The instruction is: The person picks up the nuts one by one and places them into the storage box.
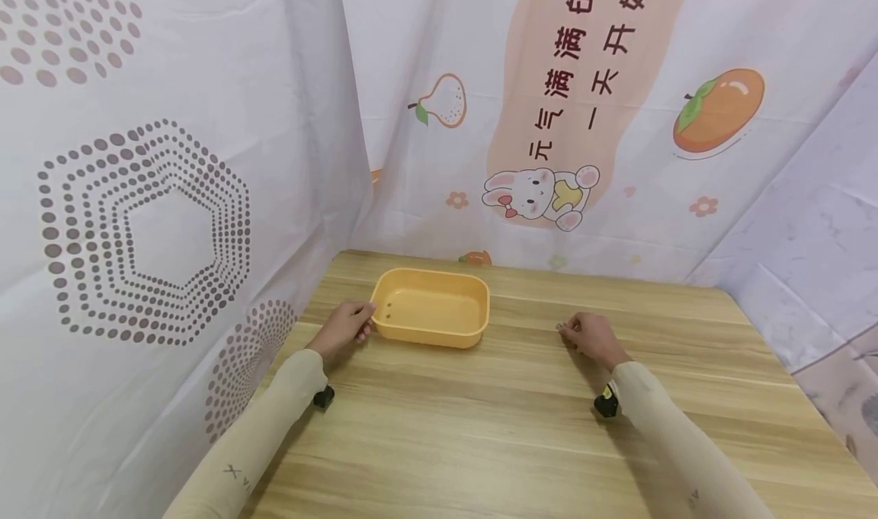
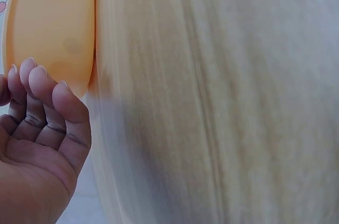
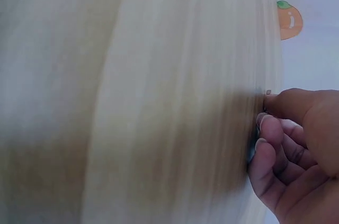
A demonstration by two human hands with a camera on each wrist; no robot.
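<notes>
We see a yellow tray (image 1: 439, 312) on the wooden table (image 1: 439, 427), the left hand (image 1: 347, 327) pinching its left end near 2 tiny dark spots (image 1: 388, 316) inside. Well to the right, the right hand (image 1: 595, 337) pinches a tiny object (image 1: 560, 325).

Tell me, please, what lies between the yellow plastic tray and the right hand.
In the head view, that stretch of wood-grain tabletop is bare from the yellow plastic tray to the tiny item at the fingertips of the right hand.

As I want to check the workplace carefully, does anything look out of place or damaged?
The back curtain looks oddly hung: its printed rabbit lies on its side. The tray sits flat; no spill or damage is visible.
</notes>
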